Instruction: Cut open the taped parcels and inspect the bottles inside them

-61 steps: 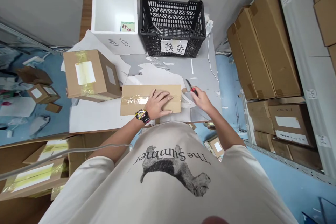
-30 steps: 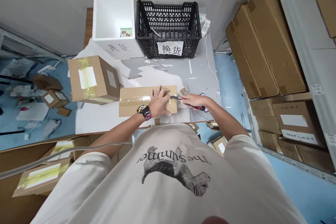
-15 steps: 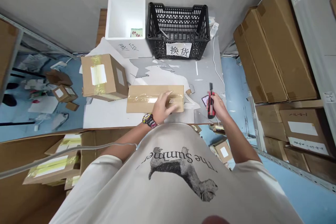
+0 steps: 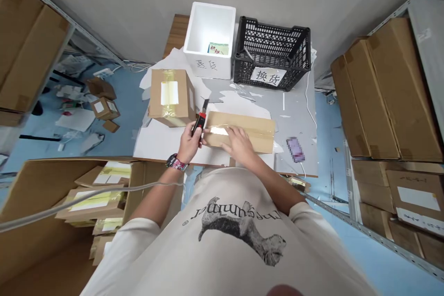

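My left hand (image 4: 189, 143), with a watch on its wrist, is closed around a red and black utility knife (image 4: 199, 123). The knife's dark blade points up and away from me, just off the left end of a long, taped cardboard box (image 4: 258, 128). On top of that box my right hand (image 4: 240, 145) lies with its fingers stretched out over the tape, holding nothing. A taller taped carton (image 4: 158, 97) with a white label stands left of the knife.
A white foam box (image 4: 211, 64) and a black plastic crate (image 4: 294, 74) stand at the back of the table. A phone (image 4: 295, 149) with a cable lies at the right. A large open carton (image 4: 34, 189) of parcels is at the lower left. Shelves with cartons (image 4: 395, 92) flank the right side.
The knife has passed from my right hand to my left. My right hand has come across onto the long box, and my left hand has moved to its left end. The view has shifted.
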Action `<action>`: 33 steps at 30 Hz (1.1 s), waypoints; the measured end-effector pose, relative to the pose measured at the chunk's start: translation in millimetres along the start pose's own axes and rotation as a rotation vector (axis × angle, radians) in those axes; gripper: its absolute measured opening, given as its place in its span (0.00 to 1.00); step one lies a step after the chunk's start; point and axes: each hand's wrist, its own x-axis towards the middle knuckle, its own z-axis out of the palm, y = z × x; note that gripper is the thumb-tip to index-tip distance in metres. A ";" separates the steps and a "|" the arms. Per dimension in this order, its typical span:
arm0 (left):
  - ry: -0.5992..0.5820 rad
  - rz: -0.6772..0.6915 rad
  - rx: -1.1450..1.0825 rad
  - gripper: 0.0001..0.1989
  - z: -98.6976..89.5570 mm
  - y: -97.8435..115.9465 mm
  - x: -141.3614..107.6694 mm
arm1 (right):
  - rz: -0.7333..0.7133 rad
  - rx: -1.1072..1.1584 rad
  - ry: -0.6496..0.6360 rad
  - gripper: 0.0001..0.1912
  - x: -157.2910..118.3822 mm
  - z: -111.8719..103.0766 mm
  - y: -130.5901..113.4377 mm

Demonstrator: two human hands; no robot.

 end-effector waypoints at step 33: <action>-1.109 0.028 0.353 0.24 -140.0 -37.9 106.2 | 0.164 -0.108 -0.171 0.13 33.8 -3.0 -25.1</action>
